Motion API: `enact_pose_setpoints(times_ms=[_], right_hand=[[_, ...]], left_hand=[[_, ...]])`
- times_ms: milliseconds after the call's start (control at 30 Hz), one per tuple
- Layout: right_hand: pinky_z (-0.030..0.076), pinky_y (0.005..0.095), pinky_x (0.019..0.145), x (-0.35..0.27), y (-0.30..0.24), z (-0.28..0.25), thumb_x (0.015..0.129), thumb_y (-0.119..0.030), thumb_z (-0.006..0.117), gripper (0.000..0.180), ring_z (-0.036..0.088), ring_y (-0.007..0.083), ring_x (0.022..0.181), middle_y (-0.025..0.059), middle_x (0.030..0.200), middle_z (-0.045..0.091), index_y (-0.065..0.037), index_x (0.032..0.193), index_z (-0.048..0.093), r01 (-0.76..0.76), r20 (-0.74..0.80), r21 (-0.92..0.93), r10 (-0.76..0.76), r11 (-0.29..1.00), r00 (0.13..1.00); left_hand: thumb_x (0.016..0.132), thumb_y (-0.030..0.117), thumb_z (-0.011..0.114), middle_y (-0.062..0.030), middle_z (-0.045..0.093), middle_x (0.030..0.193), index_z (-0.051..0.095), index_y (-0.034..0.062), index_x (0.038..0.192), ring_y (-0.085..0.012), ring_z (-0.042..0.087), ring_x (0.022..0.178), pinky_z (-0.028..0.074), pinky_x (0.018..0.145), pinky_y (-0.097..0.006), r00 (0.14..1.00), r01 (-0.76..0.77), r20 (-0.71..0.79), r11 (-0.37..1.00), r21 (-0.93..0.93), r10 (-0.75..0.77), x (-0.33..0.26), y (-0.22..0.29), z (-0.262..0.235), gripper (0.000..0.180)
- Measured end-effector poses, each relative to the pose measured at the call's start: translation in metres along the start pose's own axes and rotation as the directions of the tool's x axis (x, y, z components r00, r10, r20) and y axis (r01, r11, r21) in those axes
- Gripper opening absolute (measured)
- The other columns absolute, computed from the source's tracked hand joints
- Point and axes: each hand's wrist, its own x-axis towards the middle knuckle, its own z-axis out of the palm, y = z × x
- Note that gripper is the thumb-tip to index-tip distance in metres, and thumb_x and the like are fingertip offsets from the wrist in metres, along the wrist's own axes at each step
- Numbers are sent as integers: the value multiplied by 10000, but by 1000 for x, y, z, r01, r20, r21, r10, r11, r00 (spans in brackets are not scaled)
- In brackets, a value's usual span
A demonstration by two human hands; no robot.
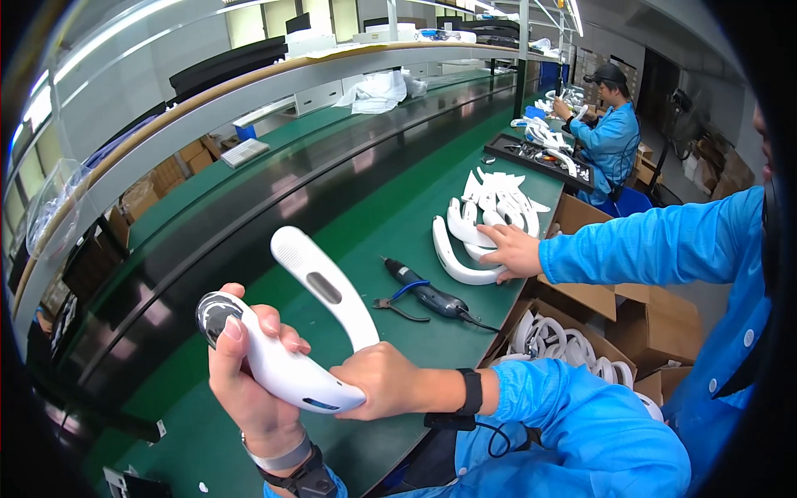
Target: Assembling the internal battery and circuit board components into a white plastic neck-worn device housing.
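The left hand (249, 383) wraps one arm of a white curved piece (284, 365), the right hand (382, 378) grips farther along, I'd say for steadiness; pliers (392, 303) lie within reach

The right hand (383, 380) hides the bend of the white U-shaped neckband (290, 361), so how its two arms join cannot be seen, while the neckband covers part of the left hand (237, 365). The right edge cuts off the nearer co-worker (656, 241), and the parts in the black tray (538, 172) are too small to identify
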Motion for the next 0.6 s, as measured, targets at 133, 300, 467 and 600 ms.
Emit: enact_pose_setpoints(times_ms=[133, 300, 467, 600], right_hand=[[506, 415, 581, 3, 8, -12, 743, -275, 754, 248, 642, 343, 665, 119, 704, 654, -71, 826, 640, -55, 241, 160, 15, 986, 970], [506, 431, 615, -1, 1, -15, 777, -312, 743, 282, 636, 366, 704, 134, 738, 658, -57, 817, 630, -53, 442, 277, -78, 959, 894], [493, 420, 643, -25, 12, 17, 719, -288, 713, 237, 621, 300, 698, 81, 721, 614, -90, 747, 585, 83, 225, 136, -113, 987, 968], [482, 395, 611, -28, 8, 8, 657, -228, 718, 226, 601, 277, 670, 60, 717, 595, -94, 766, 571, 100, 132, 80, -110, 992, 985]], left_hand=[[927, 270, 629, -113, 588, 805, 440, 10, 1253, -250, 650, 733, 580, 668, -421, 980, 103, 175, 992, -68, -90, 2, -2, -3, 458], [811, 222, 770, -158, 600, 745, 499, -6, 1074, -303, 662, 673, 582, 662, -458, 848, 372, 461, 914, -165, -262, -3, 3, -9, 441], [798, 144, 755, -177, 622, 734, 506, -24, 1043, -284, 649, 606, 586, 609, -438, 815, 320, 512, 947, -9, -271, -13, -1, 7, 387], [740, 65, 760, -178, 619, 700, 539, -45, 1006, -274, 645, 604, 567, 567, -402, 889, 303, 354, 953, 17, -289, -22, -1, 19, 363]])
